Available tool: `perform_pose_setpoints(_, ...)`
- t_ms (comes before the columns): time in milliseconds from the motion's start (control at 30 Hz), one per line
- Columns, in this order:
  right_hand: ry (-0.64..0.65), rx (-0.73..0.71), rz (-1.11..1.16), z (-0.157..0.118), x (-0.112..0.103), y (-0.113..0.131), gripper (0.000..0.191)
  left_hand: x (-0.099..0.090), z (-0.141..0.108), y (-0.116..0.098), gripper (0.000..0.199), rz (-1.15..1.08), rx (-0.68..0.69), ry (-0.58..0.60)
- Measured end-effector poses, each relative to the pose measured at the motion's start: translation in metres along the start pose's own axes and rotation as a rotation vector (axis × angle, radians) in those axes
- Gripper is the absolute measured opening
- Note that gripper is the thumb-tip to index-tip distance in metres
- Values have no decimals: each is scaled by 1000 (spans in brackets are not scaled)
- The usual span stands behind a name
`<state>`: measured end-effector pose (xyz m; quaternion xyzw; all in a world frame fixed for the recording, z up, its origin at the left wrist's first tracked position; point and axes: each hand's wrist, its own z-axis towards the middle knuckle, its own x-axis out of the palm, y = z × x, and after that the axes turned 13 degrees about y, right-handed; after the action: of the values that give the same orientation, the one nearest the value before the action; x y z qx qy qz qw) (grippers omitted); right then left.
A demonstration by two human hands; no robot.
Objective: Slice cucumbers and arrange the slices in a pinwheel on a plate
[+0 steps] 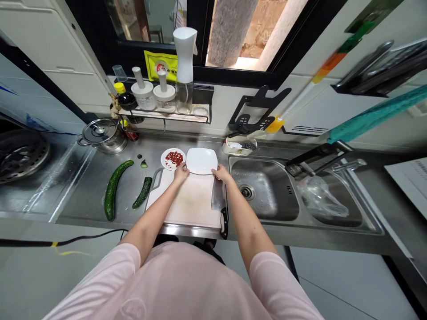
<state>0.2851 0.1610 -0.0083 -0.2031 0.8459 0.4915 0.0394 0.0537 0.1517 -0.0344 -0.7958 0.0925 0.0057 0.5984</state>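
A white rectangular plate (201,161) is at the back edge of the white cutting board (190,200). My left hand (181,174) pinches its near left corner, and my right hand (220,173) grips the near right corner. Beside my left hand stands a small white dish (163,158) holding chopped red pieces. A cleaver (218,195) lies along the board's right side, its black handle toward me. To the left are a long whole cucumber (113,189) and a shorter cut one (143,193), with a small green end piece (143,164) behind.
The sink (267,189) is right of the board, with a black faucet (308,160) and a plastic bag (322,195). A lidded steel pot (105,135) stands back left. Jars and bottles fill a wall shelf (160,114).
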Motion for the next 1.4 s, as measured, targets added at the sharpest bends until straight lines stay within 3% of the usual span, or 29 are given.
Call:
perform_pose_setpoints(300,-143,25,-185,12,2,-2,36,0,-1,-11,51,206,-2,-78)
perform_pose_setpoints(633,-168,71,-295,9,5,3,41,2,-7,-22,43,378,-41,-132)
perform_pose_setpoints(833,-259,34,-306,-2,10,2,40,0,-11,-26,37,363,-44,-152)
perform_pose_setpoints(1100,-369,-48,-277,-49,4,-15,25,-1,-40,-21,29,262,13,-215)
perform_pose_setpoints(1267,-507,4,-350,-92,-11,-49,32,-5,-66,-23,27,233,66,-284)
perform_pose_setpoints(1400,-654,-7,-533,-120,-19,-77,44,-19,-84,-28,28,254,88,-342)
